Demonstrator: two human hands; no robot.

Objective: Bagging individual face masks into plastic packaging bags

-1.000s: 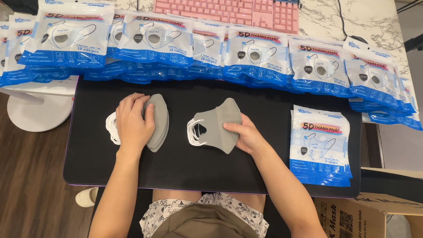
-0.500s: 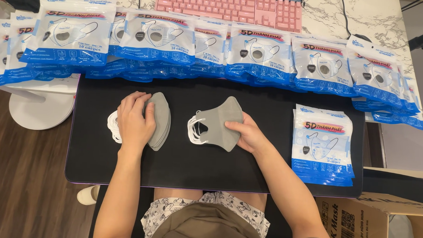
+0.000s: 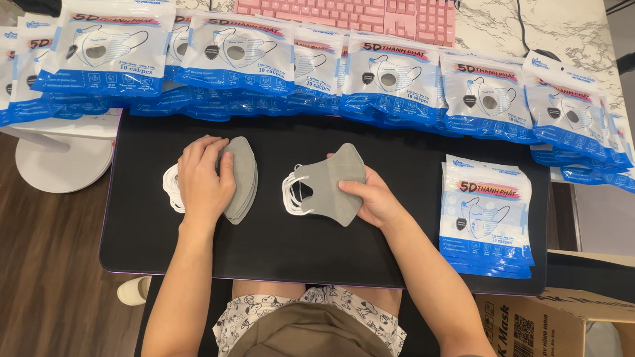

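The left hand (image 3: 205,178) is lying flat, fingers spread and released, pressing on a stack of grey face masks (image 3: 240,177) at nine o'clock on the black desk mat (image 3: 399,252). The right hand (image 3: 374,201) is grasping a second bundle of grey masks (image 3: 328,186) by its right edge, thumb on top, at the mat's centre. A pile of blue-and-white mask packets (image 3: 486,216) is sitting at three o'clock. A row of similar packets (image 3: 377,78) is overlapping along twelve o'clock, before a pink keyboard (image 3: 351,7).
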